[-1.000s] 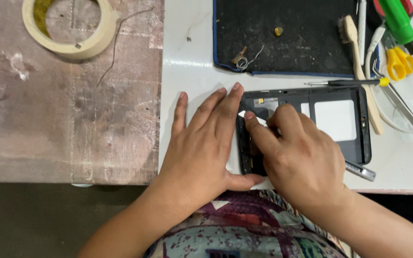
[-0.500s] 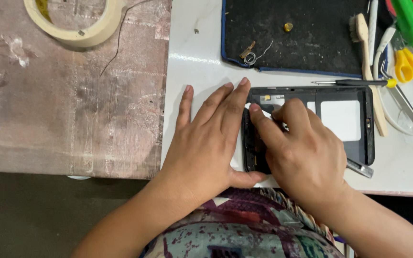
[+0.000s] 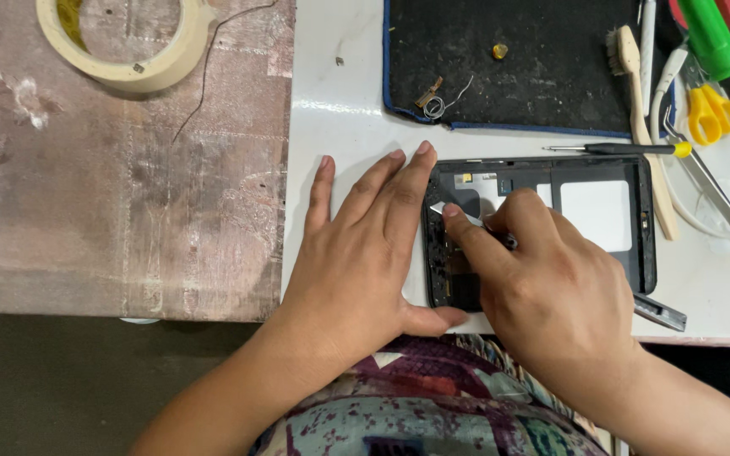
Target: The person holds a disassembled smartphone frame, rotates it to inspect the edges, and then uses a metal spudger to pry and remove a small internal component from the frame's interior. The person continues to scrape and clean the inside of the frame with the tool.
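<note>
Fingers of left hand (image 3: 365, 253) spread flat beside black tablet frame (image 3: 542, 224), right hand (image 3: 542, 291) fingers pinching metal tool (image 3: 460, 215)

**Worn table, white board on top**

A scuffed brown table (image 3: 86, 211) carries a roll of tape (image 3: 120, 42) at its far left; a white board (image 3: 340, 127) covers its right part; on the board lie a black mat (image 3: 534, 76), a black frame (image 3: 601, 211), a screwdriver (image 3: 618, 149), a brush (image 3: 640, 110), yellow scissors (image 3: 707, 114)
</note>
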